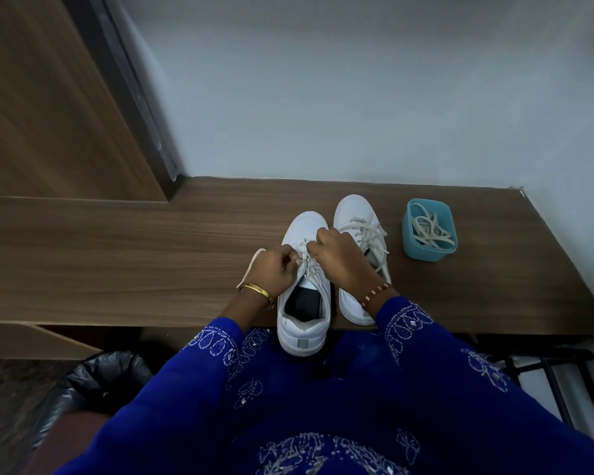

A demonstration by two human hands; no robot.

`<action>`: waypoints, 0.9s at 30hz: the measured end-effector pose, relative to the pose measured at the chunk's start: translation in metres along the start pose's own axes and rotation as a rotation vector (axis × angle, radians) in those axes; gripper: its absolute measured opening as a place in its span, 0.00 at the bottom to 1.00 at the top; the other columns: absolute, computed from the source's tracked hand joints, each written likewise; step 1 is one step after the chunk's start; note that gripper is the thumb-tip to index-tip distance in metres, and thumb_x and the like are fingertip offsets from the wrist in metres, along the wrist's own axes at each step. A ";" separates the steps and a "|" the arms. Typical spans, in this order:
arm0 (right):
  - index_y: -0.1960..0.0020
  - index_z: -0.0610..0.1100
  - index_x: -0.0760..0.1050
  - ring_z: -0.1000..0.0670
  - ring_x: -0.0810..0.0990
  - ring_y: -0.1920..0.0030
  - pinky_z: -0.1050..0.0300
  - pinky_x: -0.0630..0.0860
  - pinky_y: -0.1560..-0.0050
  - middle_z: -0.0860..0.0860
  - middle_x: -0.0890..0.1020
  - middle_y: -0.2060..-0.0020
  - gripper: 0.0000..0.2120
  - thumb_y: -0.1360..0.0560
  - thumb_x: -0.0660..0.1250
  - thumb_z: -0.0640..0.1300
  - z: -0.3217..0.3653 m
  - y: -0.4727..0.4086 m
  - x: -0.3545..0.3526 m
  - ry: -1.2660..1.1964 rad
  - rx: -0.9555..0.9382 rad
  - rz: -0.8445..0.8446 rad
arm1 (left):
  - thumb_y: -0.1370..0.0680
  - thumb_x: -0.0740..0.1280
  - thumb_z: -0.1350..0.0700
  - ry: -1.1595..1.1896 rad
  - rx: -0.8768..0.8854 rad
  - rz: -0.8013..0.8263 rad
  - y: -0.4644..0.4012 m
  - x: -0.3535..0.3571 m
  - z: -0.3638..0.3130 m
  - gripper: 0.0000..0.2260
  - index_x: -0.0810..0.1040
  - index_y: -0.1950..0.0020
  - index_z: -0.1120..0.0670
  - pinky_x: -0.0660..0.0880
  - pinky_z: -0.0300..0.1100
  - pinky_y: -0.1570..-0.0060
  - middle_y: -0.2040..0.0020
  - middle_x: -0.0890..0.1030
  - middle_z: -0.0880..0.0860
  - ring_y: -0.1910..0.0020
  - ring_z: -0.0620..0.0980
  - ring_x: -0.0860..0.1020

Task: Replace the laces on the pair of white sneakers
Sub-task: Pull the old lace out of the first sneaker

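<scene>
Sneakers on the surface, two in all

Two white sneakers stand side by side on the wooden surface (117, 262). Left hand (275, 269) and right hand (336, 255) each pinch the cream lace (307, 260) over the left sneaker (304, 303); the right sneaker (357, 228) is laced. One teal cup (426, 252) holds spare laces (429, 231).

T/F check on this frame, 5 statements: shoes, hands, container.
1. Both hands work on the left sneaker. True: left hand and right hand pinch its lace.
2. The right sneaker has no lace. False: it is laced.
3. The blue container is empty. False: it holds laces.
4. The container stands right of both sneakers. True.
5. The left sneaker's heel sits well inside the shelf edge. False: it overhangs the front edge.
</scene>
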State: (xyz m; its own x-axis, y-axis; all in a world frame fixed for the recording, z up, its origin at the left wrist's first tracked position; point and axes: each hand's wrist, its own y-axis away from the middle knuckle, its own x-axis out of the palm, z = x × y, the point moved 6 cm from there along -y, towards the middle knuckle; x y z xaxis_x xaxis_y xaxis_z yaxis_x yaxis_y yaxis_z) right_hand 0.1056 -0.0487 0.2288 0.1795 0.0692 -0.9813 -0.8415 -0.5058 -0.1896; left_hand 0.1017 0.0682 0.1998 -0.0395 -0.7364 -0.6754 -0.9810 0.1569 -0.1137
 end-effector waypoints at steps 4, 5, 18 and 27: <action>0.68 0.41 0.70 0.45 0.72 0.74 0.59 0.60 0.72 0.45 0.73 0.70 0.15 0.48 0.72 0.30 -0.019 0.007 -0.005 -0.044 0.127 -0.051 | 0.25 0.66 0.63 0.080 -0.037 0.010 0.002 0.001 0.006 0.03 0.77 0.58 0.63 0.63 0.37 0.65 0.66 0.76 0.52 0.69 0.48 0.70; 0.67 0.40 0.71 0.44 0.73 0.73 0.58 0.62 0.72 0.45 0.74 0.70 0.12 0.45 0.71 0.30 -0.024 0.007 -0.008 -0.063 0.155 -0.063 | 0.25 0.66 0.63 0.090 -0.037 0.017 0.002 0.001 0.007 0.04 0.77 0.58 0.63 0.63 0.37 0.65 0.66 0.76 0.52 0.68 0.49 0.71; 0.70 0.47 0.81 0.45 0.78 0.69 0.58 0.71 0.70 0.49 0.79 0.70 0.12 0.47 0.80 0.35 0.002 -0.008 0.005 -0.021 -0.082 0.073 | 0.24 0.64 0.62 0.098 -0.047 0.063 0.001 0.004 0.012 0.04 0.76 0.59 0.60 0.64 0.27 0.67 0.67 0.75 0.50 0.67 0.47 0.71; 0.71 0.44 0.73 0.48 0.75 0.71 0.59 0.70 0.71 0.49 0.74 0.71 0.11 0.38 0.55 0.34 0.012 -0.006 0.000 0.106 -0.065 -0.143 | 0.23 0.61 0.63 0.095 -0.058 0.134 0.002 0.004 0.008 0.07 0.72 0.60 0.56 0.64 0.28 0.67 0.70 0.71 0.44 0.69 0.40 0.68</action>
State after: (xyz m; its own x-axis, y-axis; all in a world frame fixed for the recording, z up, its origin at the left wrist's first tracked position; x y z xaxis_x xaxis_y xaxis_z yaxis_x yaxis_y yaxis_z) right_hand 0.1044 -0.0354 0.2298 0.3504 0.0552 -0.9350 -0.7694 -0.5522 -0.3210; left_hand 0.1010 0.0709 0.1910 -0.1856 -0.7707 -0.6096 -0.9751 0.2213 0.0170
